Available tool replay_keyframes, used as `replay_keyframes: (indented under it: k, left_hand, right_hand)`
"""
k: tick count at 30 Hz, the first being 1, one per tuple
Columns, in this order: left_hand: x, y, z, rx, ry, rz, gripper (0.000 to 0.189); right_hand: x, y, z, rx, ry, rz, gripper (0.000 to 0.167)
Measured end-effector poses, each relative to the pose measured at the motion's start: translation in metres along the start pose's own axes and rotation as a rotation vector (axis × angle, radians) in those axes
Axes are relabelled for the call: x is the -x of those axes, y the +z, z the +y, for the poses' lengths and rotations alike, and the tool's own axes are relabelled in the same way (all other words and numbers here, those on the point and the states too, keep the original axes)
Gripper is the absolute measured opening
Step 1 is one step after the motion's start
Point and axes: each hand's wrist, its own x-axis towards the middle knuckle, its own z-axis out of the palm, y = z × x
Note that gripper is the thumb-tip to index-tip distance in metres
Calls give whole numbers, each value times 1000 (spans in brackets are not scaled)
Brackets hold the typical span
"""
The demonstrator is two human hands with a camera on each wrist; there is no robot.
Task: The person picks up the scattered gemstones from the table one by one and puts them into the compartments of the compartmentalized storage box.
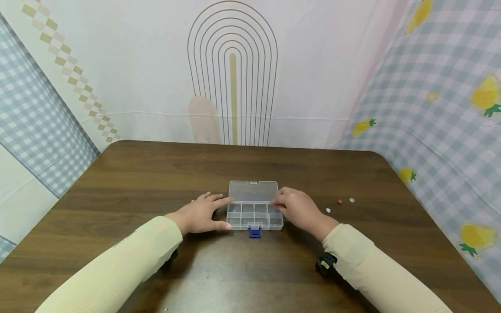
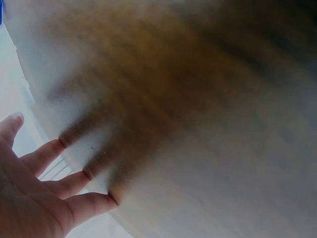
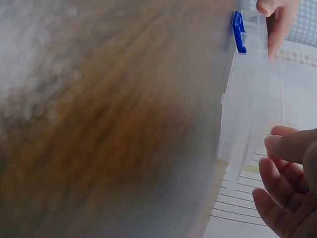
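The clear box (image 1: 239,227) sits mid-table (image 1: 235,265), lid (image 1: 252,191) open at twelve, blue latch (image 1: 255,233) at six, contents too faint to tell. Left hand (image 1: 200,214), fingers spread, touches nine; right hand (image 1: 300,209) curls at two, its hold unclear.

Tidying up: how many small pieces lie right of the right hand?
3: white piece nearest the right hand, reddish piece next, pale piece rightmost. Some may be hidden.

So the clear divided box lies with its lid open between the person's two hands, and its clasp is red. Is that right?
Not quite: the clasp is blue, as the head view shows. The clear divided box does lie open between the left hand and right hand.
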Motion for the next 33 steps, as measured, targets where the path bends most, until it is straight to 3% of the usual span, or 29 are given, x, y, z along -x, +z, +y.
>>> replay_keyframes:
  k: [9, 21, 33]
  left_hand:
    - [2, 0, 0, 3, -2, -3, 81]
    - [2, 0, 0, 6, 1, 3, 81]
    - [2, 0, 1, 0, 2, 0, 81]
  right_hand:
    - [0, 2, 0, 22, -24, -8, 14]
    - [6, -5, 2, 9, -3, 53, 52]
    - [19, -16, 6, -40, 58, 69, 64]
